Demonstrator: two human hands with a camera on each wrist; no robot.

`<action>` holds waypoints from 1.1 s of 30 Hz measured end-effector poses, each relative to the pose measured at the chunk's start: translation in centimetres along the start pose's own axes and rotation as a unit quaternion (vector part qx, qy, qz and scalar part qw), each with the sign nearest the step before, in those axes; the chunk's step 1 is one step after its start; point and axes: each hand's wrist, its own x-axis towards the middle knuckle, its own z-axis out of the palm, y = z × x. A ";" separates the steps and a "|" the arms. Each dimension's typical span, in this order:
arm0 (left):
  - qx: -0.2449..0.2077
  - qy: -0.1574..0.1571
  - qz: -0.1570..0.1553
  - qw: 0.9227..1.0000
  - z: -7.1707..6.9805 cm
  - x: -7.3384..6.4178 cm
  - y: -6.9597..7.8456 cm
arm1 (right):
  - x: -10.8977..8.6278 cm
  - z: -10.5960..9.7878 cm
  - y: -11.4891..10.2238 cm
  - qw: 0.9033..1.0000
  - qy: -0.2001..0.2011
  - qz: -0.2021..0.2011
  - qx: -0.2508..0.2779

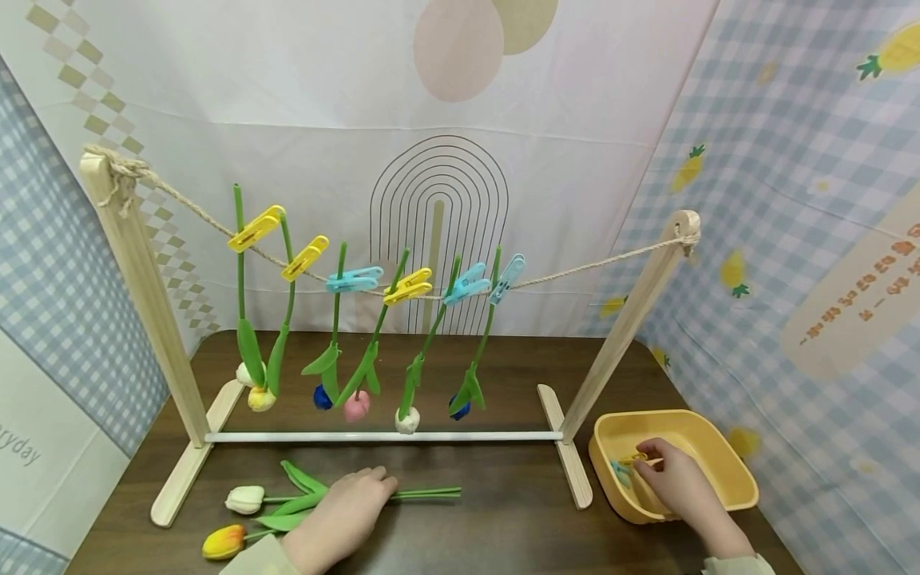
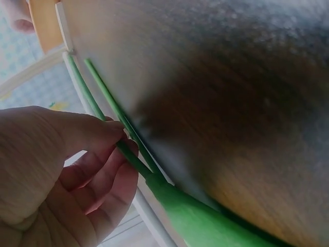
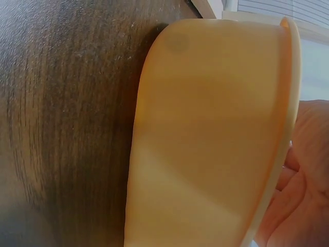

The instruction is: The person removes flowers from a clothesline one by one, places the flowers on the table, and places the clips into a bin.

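On the table lie a white tulip (image 1: pixel 245 500) and a yellow-orange tulip (image 1: pixel 224 542), their green stems (image 1: pixel 431 493) side by side. My left hand (image 1: pixel 352 511) is over them. In the left wrist view, its thumb and finger pinch one green stem (image 2: pixel 133 158), with the second stem just beside it; which flower the pinched one belongs to is hidden. My right hand (image 1: pixel 676 479) reaches into a yellow basin (image 1: pixel 707 447). Its thumb and forefinger pinch a yellow clothespin (image 1: pixel 631 458), close to a blue clothespin (image 1: pixel 621 473). The basin wall (image 3: pixel 211 118) hides its fingertips in the right wrist view.
A twine line (image 1: pixel 596 264) sags between two wooden posts (image 1: pixel 625 335). Several tulips hang from it head down, held by yellow clothespins (image 1: pixel 256 229) and blue clothespins (image 1: pixel 355 279). A white rail (image 1: pixel 381 437) joins the posts low down, behind my left hand.
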 end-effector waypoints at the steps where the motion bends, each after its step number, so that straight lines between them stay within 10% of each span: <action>1: -0.002 -0.001 -0.001 1.000 0.0 0.0 0.0 | 0.0 0.0 0.0 1.000 -0.001 0.002 -0.001; 17: -0.004 0.025 0.000 1.000 -0.4 -0.4 -0.2 | -0.3 -0.1 0.1 1.000 0.007 -0.007 -0.007; 33: -0.133 -0.026 -0.004 0.991 -1.5 0.0 0.2 | -0.8 -1.0 -3.7 0.997 0.057 -0.057 -0.008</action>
